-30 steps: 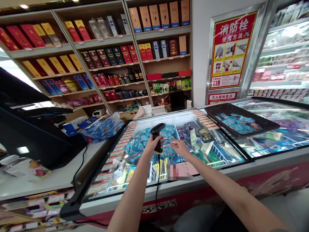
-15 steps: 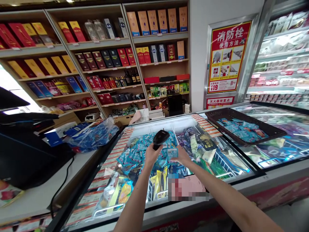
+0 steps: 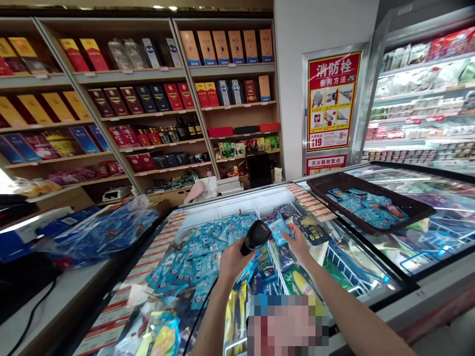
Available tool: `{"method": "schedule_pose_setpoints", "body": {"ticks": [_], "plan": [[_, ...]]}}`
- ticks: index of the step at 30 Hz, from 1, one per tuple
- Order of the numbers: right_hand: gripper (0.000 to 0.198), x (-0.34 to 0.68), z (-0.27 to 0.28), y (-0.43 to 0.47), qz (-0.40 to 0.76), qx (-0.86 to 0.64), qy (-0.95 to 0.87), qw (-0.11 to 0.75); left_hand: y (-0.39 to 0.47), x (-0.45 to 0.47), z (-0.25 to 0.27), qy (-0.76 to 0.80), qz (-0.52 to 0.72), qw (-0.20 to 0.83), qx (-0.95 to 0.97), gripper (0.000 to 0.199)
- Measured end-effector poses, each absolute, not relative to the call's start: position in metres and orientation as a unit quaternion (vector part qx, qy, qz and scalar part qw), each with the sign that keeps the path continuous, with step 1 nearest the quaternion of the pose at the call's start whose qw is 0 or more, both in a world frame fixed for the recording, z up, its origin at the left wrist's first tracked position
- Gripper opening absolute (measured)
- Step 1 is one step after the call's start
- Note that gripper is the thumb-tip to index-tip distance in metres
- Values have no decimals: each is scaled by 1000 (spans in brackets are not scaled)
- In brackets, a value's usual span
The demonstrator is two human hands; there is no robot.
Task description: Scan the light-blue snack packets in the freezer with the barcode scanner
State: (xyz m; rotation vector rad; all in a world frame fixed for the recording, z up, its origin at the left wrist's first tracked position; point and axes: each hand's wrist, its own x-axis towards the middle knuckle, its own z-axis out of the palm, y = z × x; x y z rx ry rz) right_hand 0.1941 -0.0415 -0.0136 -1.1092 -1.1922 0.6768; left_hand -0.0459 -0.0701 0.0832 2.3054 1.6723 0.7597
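My left hand point(image 3: 234, 261) is closed round the handle of a black barcode scanner point(image 3: 257, 235), its head pointing to the right. Between the fingers of my right hand point(image 3: 298, 242) is a small blue packet point(image 3: 279, 231), held just right of the scanner's head. Under both hands is a chest freezer with a glass top. A heap of similar blue packets point(image 3: 206, 266) spreads to the left of my left hand. A white wire divider point(image 3: 276, 269) stands between the yellow packs point(image 3: 236, 309) and the darker packs on the right.
On the freezer's right side rests a brown tray point(image 3: 415, 210) with several blue packets in it. A counter with a blue plastic bag point(image 3: 107, 237) lies at left. Shelves of boxed goods point(image 3: 144, 101) stand behind. The scanner's cord point(image 3: 196, 321) runs down past my left forearm.
The view has turned to the right. My right hand has moved right and away from the heap with the blue packet, and the scanner's head now points toward it.
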Motion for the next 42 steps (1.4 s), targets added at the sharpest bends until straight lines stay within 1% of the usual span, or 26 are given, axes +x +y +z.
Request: {"method": "schedule_pose_setpoints", "body": {"ticks": [3, 10, 21, 28, 36, 42], "plan": [[41, 194, -16, -37, 284, -480, -533, 637, -68, -40, 80, 565, 226, 73, 790, 24], [37, 197, -20, -35, 235, -514, -524, 638, -73, -42, 78, 550, 190, 64, 811, 28], [40, 198, -19, -41, 237, -507, -519, 647, -84, -38, 71, 538, 144, 19, 831, 23], [42, 198, -18, -44, 227, -516, -516, 645, -83, -39, 68, 526, 150, 5, 837, 23], [42, 197, -21, -45, 229, -520, -517, 640, -84, -39, 69, 529, 155, 6, 834, 28], [42, 197, -24, -46, 237, -514, -522, 638, -83, -40, 66, 516, 152, 3, 843, 25]]}}
